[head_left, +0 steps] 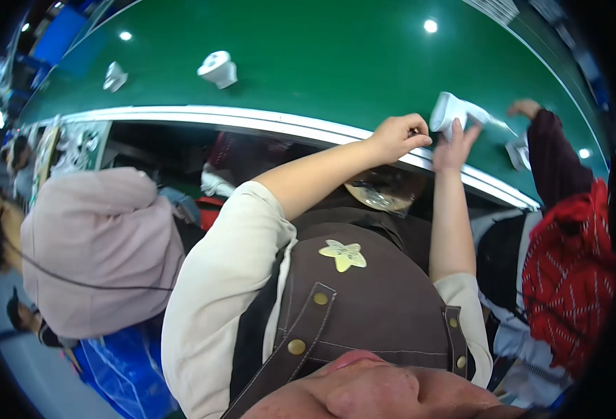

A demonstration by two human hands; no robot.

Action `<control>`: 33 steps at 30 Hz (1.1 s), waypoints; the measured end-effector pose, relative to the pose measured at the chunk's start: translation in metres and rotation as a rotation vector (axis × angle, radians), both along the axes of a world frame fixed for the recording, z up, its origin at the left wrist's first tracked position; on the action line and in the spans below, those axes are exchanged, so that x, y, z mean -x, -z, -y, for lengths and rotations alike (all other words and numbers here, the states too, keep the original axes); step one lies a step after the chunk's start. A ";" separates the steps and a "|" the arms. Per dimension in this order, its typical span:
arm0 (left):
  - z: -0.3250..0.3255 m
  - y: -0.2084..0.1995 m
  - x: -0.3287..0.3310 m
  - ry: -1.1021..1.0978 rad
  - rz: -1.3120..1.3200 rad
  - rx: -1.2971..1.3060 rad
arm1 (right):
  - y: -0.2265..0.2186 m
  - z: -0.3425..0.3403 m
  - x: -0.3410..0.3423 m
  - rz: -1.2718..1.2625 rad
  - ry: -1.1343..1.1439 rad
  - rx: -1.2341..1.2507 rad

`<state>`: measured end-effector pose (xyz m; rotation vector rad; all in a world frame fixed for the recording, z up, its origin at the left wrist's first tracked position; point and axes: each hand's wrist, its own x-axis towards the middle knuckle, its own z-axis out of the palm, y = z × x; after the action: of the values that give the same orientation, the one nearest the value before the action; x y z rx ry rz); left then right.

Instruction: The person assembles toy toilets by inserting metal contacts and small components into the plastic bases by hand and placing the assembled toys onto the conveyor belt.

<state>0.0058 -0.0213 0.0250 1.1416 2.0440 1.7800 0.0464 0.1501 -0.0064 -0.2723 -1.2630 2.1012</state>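
My right hand (454,149) is at the belt's near edge, its fingers around the lower part of a white hair dryer (450,112). The dryer's handle points right and is smeared by motion. Just left of it, my left hand (397,140) is curled with thumb and forefinger close together. A dark spot shows between those fingers; whether it is a small part or a gap, I cannot make out. Beneath both hands runs the pale metal edge (287,126) of the green work surface (322,63).
Two more white parts, one rounded (218,69) and one smaller (115,77), lie to the left on the green surface. At right, a co-worker's hand (525,108) in a dark sleeve reaches over it, near another white part (518,152). A person in pale pink (102,244) is at left.
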 end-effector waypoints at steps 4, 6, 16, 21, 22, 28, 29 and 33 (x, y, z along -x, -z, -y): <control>0.052 0.010 0.014 0.033 0.734 -0.214 | 0.006 0.014 0.017 0.314 0.409 -0.894; 0.093 0.001 0.023 -0.100 0.775 -0.201 | 0.000 0.021 0.017 0.403 0.382 -1.131; 0.311 -0.036 0.111 -1.207 -0.213 0.528 | 0.012 0.027 0.006 0.444 0.343 -1.252; 0.327 -0.018 0.116 -0.997 -0.178 0.358 | 0.013 0.027 -0.007 0.480 0.367 -1.090; 0.324 -0.017 0.115 -0.989 -0.179 0.351 | 0.013 0.026 -0.009 0.523 0.362 -1.022; 0.275 -0.023 0.082 -0.926 -0.148 0.153 | 0.025 0.025 -0.019 0.539 0.466 -1.028; 0.267 -0.025 0.074 -0.888 -0.158 0.117 | 0.022 0.030 -0.023 0.512 0.488 -1.054; 0.224 -0.026 0.041 -0.698 -0.138 -0.025 | 0.004 0.052 -0.045 0.204 0.748 -1.054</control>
<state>-0.0352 -0.2456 0.0505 0.5895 2.7408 2.0435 0.0913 0.0981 -0.0099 -0.3905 -1.8310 0.6532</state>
